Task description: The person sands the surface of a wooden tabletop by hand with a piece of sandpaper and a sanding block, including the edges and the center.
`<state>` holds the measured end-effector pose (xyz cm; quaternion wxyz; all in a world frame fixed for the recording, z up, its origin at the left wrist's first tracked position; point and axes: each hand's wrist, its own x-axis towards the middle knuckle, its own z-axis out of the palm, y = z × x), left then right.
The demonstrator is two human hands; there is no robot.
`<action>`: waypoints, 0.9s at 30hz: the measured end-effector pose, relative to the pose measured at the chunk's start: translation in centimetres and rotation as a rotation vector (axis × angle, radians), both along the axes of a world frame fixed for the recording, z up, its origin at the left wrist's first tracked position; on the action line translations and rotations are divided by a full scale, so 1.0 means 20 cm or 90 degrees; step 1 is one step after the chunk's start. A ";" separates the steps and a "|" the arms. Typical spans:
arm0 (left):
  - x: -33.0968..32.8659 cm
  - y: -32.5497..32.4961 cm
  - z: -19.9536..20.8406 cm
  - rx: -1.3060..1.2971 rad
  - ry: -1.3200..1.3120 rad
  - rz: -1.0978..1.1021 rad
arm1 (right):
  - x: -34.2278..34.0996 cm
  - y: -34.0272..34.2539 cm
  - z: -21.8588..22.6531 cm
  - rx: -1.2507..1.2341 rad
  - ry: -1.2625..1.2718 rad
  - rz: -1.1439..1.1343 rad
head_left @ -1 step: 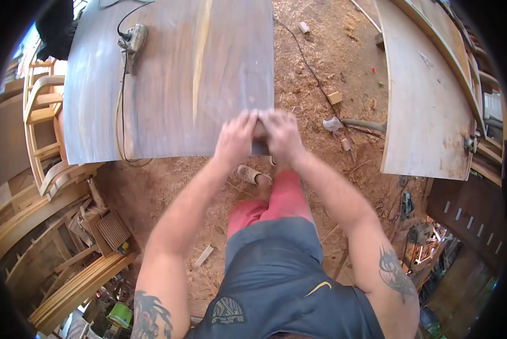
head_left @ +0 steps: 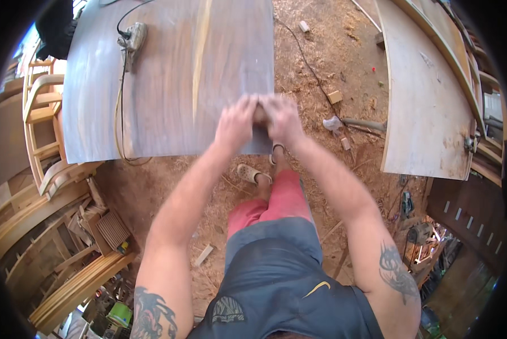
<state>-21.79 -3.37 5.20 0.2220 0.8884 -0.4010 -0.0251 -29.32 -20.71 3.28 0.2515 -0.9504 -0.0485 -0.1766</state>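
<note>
Left hand (head_left: 236, 121) and right hand (head_left: 283, 121) have both shifted slightly up the frame, farther in over the wooden board (head_left: 163, 85); more of the sandal below the right hand now shows. Hands side by side near center frame, at the board's lower right corner. Fingers of both curled over and closed around a small brown block (head_left: 259, 116), thumbs toward the middle; motion blur, exact finger contact hard to tell. Block mostly covered by the hands, low against the board surface near its right edge.

Board: gray-brown, streaky grain, one pale yellow streak, fills upper left to upper center. Power tool (head_left: 134, 39) sits on it at upper left, dark cord (head_left: 122, 104) running down past the board's lower edge. Wooden frame (head_left: 42, 116) at far left, stacked timber (head_left: 75, 291) at lower left. Pale panel (head_left: 425, 118) at upper right. Dirt floor (head_left: 315, 62) between the two sheets, strewn with shavings, plus a small wood offcut (head_left: 335, 97) and a clear plastic scrap (head_left: 332, 123). Light sandal (head_left: 247, 173) below the board, center.
</note>
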 end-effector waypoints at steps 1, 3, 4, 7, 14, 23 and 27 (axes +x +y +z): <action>0.16 -0.12 0.01 0.007 -0.011 -0.007 | 0.14 -0.09 -0.01 -0.017 0.005 -0.025; 0.34 -0.24 0.00 0.016 -0.025 -0.007 | 0.29 -0.15 0.00 -0.035 0.024 -0.049; 0.38 -0.27 0.00 0.036 -0.024 -0.017 | 0.31 -0.16 0.00 -0.006 0.033 -0.084; 0.24 -0.19 -0.03 0.047 0.009 -0.059 | 0.15 -0.08 -0.05 0.003 0.026 -0.117; -0.39 0.21 -0.01 0.089 0.052 -0.104 | -0.48 0.21 0.00 0.048 0.034 -0.038; 0.33 -0.27 0.00 0.034 -0.037 -0.033 | 0.28 -0.16 -0.01 0.004 0.035 -0.116; -0.10 0.07 -0.09 0.024 0.005 -0.091 | -0.20 0.13 -0.04 0.044 0.022 -0.069</action>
